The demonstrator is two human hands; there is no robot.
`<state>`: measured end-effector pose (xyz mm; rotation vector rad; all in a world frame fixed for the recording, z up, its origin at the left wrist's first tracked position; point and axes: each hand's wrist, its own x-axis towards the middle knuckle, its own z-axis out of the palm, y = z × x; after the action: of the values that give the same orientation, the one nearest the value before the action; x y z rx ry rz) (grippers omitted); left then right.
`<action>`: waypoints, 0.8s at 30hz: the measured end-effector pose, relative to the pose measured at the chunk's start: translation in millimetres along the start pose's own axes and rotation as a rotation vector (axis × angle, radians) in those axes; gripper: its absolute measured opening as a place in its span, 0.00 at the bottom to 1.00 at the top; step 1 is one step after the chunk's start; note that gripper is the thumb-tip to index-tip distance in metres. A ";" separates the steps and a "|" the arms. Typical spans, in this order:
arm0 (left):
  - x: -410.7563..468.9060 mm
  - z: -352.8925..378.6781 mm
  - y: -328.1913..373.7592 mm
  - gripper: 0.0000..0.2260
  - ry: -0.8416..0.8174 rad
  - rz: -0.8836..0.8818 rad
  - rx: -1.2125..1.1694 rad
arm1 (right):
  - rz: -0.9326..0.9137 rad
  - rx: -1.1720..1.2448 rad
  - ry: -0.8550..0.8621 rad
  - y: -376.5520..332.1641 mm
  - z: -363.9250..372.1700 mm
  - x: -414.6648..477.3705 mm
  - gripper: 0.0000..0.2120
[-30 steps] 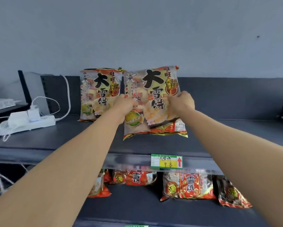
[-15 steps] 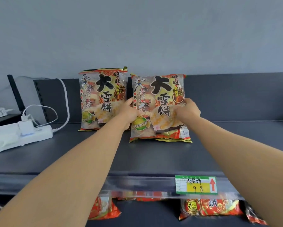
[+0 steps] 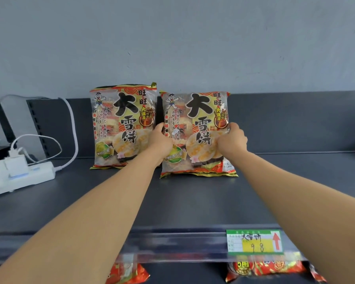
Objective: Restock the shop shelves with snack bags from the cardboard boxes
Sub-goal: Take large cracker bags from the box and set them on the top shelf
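Observation:
A large rice-cracker snack bag [image 3: 197,119] with black characters stands upright on the dark top shelf [image 3: 193,201], its bottom edge resting on the shelf. My left hand [image 3: 159,141] grips its left side and my right hand [image 3: 232,141] grips its right side. A second identical snack bag [image 3: 121,124] stands just to its left, leaning against the shelf's back panel, almost touching the held bag. No cardboard box is in view.
A white power strip [image 3: 20,177] with a plugged adapter and cables lies at the shelf's left end. A price tag [image 3: 254,241] sits on the shelf's front rail. Red snack bags [image 3: 262,269] lie on the shelf below. Bare shelf stretches to the right.
Both hands have carried the bag further back and set it upright beside the first bag. The view has tilted up, so the lower shelf has dropped toward the frame's bottom.

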<state>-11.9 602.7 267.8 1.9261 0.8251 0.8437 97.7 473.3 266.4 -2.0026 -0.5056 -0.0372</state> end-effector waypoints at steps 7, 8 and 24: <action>-34.8 -2.5 20.4 0.19 0.197 0.072 0.290 | -0.193 -0.077 0.063 13.2 -25.0 -28.3 0.22; -42.2 -0.9 24.1 0.19 0.190 0.102 0.314 | -0.227 -0.096 0.045 15.4 -31.1 -32.4 0.21; -140.2 38.9 54.5 0.17 0.118 0.089 0.404 | -0.385 -0.234 -0.271 50.3 -111.6 -79.9 0.21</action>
<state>-46.3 451.2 266.6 2.2954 1.0491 0.9021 64.4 331.3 257.5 -2.1198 -1.1005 -0.0646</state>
